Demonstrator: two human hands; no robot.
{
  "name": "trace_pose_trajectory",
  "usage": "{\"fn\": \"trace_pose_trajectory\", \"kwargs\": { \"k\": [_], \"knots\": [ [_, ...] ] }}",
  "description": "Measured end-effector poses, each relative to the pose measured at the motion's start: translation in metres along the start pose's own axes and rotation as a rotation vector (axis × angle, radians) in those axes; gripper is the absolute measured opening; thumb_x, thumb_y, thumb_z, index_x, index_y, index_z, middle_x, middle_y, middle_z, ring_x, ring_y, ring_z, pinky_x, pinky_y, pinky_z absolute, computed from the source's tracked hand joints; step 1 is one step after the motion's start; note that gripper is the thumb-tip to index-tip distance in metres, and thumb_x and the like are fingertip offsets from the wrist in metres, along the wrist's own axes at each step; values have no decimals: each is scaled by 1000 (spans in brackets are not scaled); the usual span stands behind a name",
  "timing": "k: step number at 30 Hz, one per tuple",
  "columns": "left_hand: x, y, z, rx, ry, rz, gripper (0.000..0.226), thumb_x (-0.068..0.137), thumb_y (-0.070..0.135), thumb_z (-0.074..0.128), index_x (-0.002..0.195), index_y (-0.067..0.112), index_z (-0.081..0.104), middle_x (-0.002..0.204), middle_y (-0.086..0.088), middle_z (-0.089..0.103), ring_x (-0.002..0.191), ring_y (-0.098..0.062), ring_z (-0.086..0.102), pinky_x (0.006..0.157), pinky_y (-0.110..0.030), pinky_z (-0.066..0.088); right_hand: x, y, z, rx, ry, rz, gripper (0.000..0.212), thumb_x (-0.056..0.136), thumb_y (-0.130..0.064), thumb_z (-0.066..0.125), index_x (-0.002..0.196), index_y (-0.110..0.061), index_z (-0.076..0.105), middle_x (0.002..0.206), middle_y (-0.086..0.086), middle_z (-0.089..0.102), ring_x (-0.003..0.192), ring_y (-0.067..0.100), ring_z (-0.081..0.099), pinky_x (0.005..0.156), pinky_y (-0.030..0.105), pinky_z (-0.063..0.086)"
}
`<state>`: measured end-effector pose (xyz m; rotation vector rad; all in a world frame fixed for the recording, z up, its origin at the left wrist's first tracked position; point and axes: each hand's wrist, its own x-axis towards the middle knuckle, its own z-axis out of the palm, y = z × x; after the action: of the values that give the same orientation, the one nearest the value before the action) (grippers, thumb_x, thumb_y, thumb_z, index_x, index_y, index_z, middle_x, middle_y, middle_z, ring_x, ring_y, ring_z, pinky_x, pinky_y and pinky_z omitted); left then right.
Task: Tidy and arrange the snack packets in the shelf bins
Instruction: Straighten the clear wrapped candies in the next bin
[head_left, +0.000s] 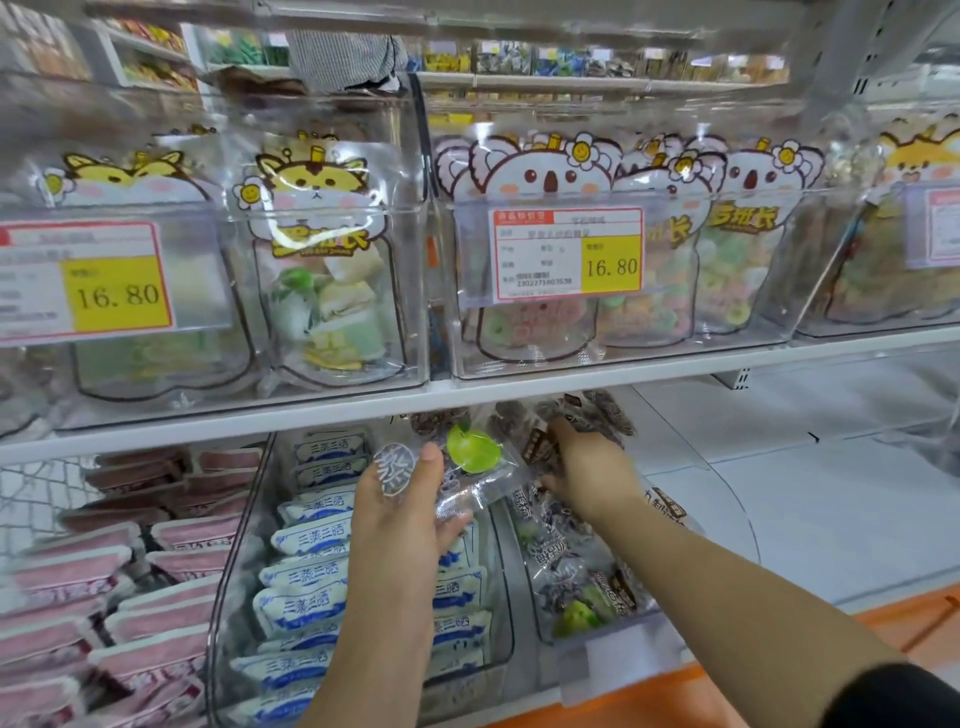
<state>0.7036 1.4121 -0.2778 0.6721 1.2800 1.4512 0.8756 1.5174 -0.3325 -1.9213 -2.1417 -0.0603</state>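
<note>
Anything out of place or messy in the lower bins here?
The dark packets in the right bin lie jumbled at all angles, unlike the blue-and-white packets stacked neatly beside them. The left hand holds a green-fruit packet over the blue-and-white bin; the right hand grips dark packets.

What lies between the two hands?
Head view: a clear packet with a green fruit print, held by the left hand, ending near the right hand.

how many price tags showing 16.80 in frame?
2. Left tag on the upper-left bin; middle tag on the koala-packet bin. A third tag at the right edge is cut off, price hidden.
</note>
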Motion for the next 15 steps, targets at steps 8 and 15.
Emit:
{"fn": "trace_pose_trajectory", "kwargs": {
  "k": [8, 15],
  "knots": [
    [0, 2, -3, 4, -18, -2, 82, 87, 39, 61, 151, 26, 12, 150, -2, 34, 84, -13, 65, 106, -45, 39, -17, 27, -29, 149, -128, 14, 57, 83, -45, 66, 131, -23, 44, 98, 4, 68, 91, 25, 63, 73, 33, 51],
    [-2, -7, 3, 37, -50, 26, 81, 85, 41, 63, 150, 29, 16, 150, -1, 34, 106, -21, 62, 101, -43, 46, -52, 22, -45, 214, -846, -149, 41, 81, -34, 72, 114, -11, 63, 101, -3, 72, 89, 14, 67, 83, 27, 51]
  ]
}}
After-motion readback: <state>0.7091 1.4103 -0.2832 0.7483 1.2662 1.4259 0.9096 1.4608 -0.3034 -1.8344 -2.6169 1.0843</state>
